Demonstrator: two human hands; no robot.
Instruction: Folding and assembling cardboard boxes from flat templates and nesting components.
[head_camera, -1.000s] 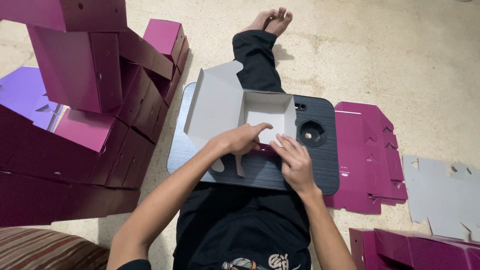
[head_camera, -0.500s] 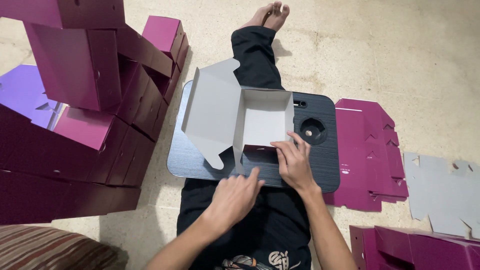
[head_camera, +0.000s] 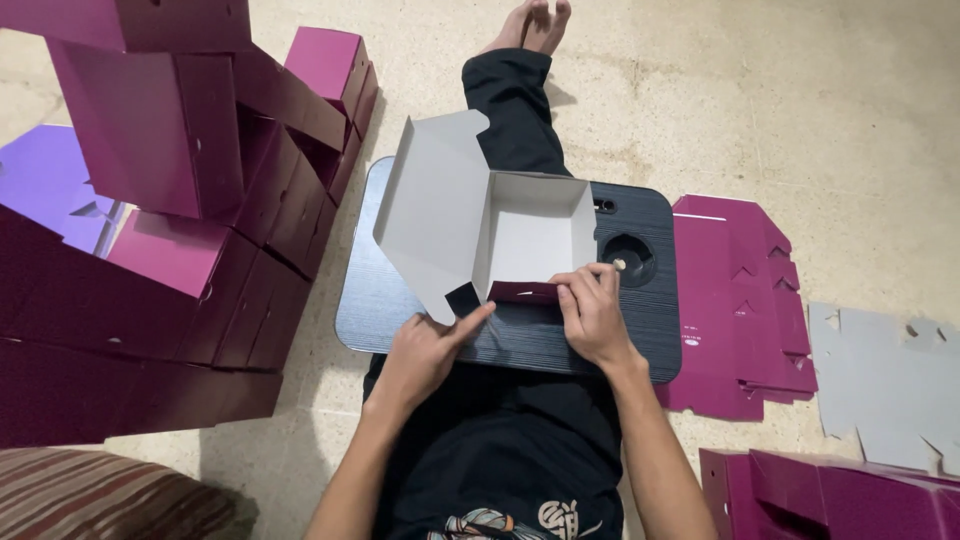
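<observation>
Fingers of the left hand (head_camera: 425, 350) extend toward the near-left corner of a half-folded carton (head_camera: 500, 235), the fingertips touching its magenta front flap (head_camera: 522, 292); nothing is enclosed in this hand. The right hand (head_camera: 592, 312) lies curled over the right end of the same flap, pinching it between thumb and fingers. The carton (grey inside, magenta outside) stands on a dark lap tray (head_camera: 640, 320) across the person's black-clad legs (head_camera: 515, 110), its large lid panel open and leaning to the left. To the right of the tray, flat magenta carton blanks (head_camera: 735, 300) lie on the pale floor (head_camera: 800, 100), with grey blanks (head_camera: 885, 380) beyond them. A stack of assembled magenta boxes (head_camera: 170, 230) rises on the left.
</observation>
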